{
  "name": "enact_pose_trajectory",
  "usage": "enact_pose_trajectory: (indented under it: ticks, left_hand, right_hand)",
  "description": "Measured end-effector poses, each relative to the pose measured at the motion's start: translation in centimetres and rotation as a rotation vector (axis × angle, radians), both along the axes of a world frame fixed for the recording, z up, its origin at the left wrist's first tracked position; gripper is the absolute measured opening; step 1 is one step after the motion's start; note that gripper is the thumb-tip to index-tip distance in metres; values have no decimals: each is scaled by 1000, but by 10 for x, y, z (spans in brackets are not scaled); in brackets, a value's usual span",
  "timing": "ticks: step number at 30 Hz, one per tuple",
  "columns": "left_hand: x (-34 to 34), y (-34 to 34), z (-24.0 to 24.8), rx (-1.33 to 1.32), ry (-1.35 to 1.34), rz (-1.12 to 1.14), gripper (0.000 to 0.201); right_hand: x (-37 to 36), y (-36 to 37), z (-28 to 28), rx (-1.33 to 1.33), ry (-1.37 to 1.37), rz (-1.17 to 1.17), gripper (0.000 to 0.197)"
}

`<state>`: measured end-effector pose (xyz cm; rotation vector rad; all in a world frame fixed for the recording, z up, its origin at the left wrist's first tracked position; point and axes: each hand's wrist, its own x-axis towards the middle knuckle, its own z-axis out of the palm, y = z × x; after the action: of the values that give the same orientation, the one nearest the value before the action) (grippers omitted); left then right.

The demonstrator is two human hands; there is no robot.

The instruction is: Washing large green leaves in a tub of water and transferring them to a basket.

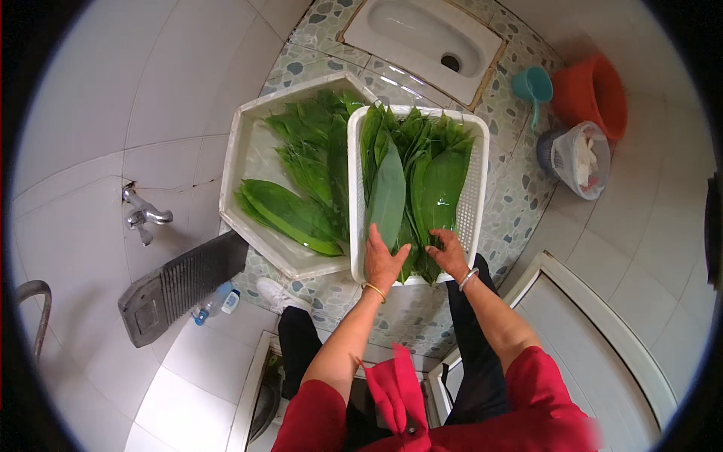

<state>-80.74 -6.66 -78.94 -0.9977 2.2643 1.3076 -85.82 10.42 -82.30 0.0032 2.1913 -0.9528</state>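
Left hand (pixel 384 262): 1, bare, yellow bangle at wrist; fingers extended, thumb spread, laid over the near end of 1 pale-faced leaf (pixel 387 200).

Right hand (pixel 450 255): 1, silver-toned bangle; apart from the left, fingers bent at the near ends of the green leaves (pixel 444 181); whether it grips cannot be told.

Handling note: judged best to keep stem ends level between the 2 palms, blades running 1 way, pressing lightly lest the leaves split or crease.

Basket (pixel 483 196): 1, white, perforated, beneath both hands, holding these leaves.

Basin (pixel 230 181): 1, white, angular, left of the hands, against the basket; more leaves (pixel 290 215) inside.

Washboard (pixel 181 286): 1, dark, ribbed, farther left.

Bucket (pixel 614 105): 1, orange-red, ahead and well right of the hands.
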Motion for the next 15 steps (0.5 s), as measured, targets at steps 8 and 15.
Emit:
enact_pose_trajectory:
  ticks: [8,15]
  left_hand:
    - [6,-14,-19,-196,-37,-300,66]
    - [16,-31,-15,-244,80,-287,21]
  right_hand:
    - [5,-7,-3,95,170,60,35]
    - [14,-27,-16,-72,77,-102,27]
